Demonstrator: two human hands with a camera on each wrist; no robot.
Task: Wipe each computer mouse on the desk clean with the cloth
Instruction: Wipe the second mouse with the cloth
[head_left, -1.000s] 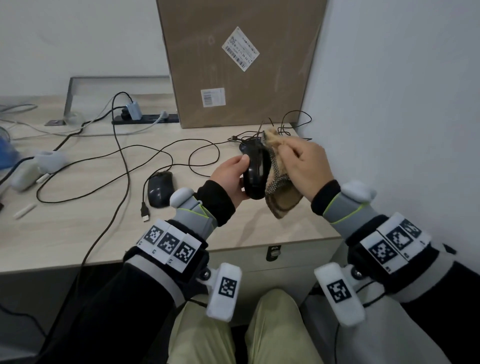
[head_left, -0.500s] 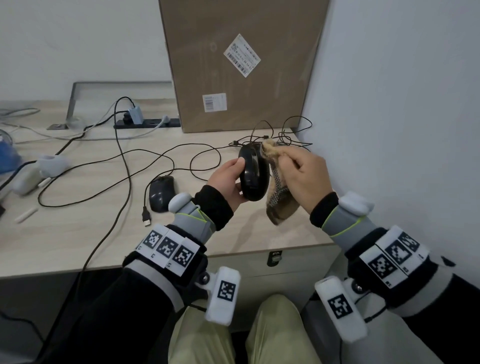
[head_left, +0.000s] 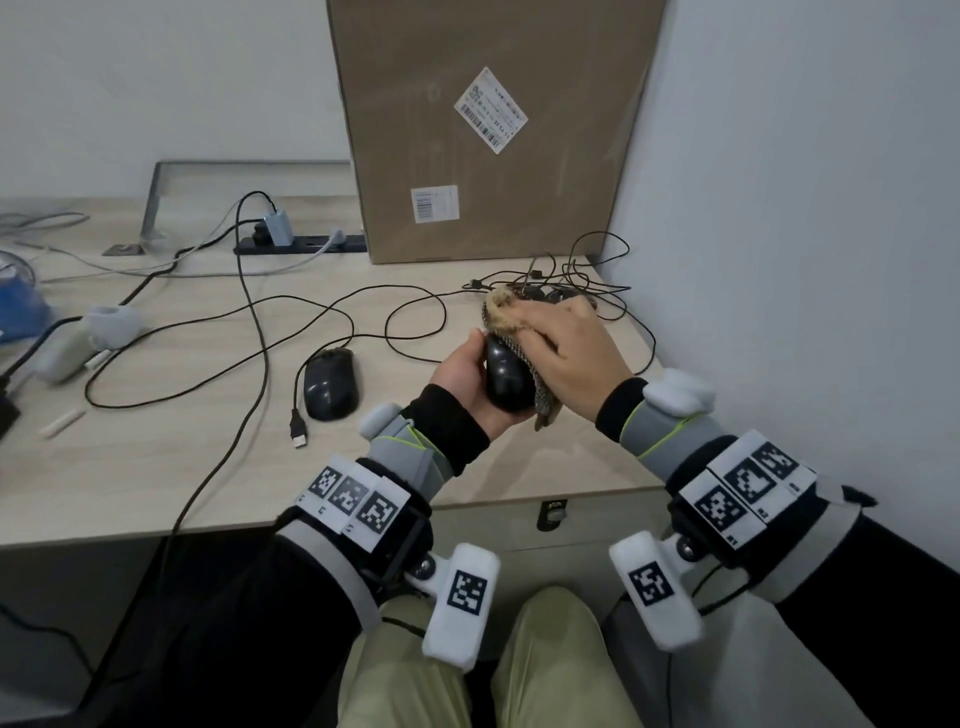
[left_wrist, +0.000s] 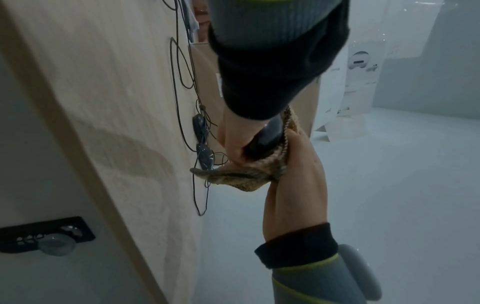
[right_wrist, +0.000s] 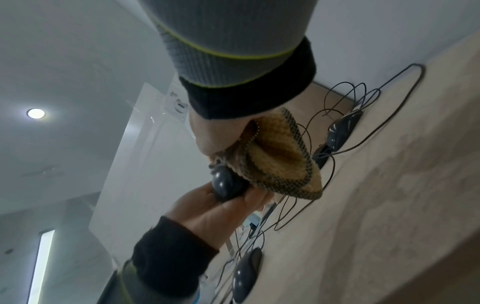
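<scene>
My left hand (head_left: 465, 366) grips a black mouse (head_left: 506, 376) just above the desk's right front corner. My right hand (head_left: 569, 345) lies over the mouse's top and holds a tan knitted cloth (head_left: 503, 305) against it. In the right wrist view the cloth (right_wrist: 280, 164) bunches under my right hand (right_wrist: 211, 133), and the mouse (right_wrist: 226, 185) sits in my left hand (right_wrist: 215, 211). In the left wrist view the cloth (left_wrist: 241, 176) hangs below the mouse (left_wrist: 267, 133). A second black mouse (head_left: 331, 384) lies on the desk to the left. Another dark mouse (right_wrist: 342, 127) lies in the cable tangle.
Black cables (head_left: 260, 332) loop across the wooden desk (head_left: 130, 467). A large cardboard box (head_left: 488, 130) stands at the back against the right wall. A power strip (head_left: 301, 241) lies behind, and a white controller (head_left: 88, 338) sits at the left.
The held mouse has turned from standing on edge to lying flatter in my left palm. My right hand has moved over its top with the cloth.
</scene>
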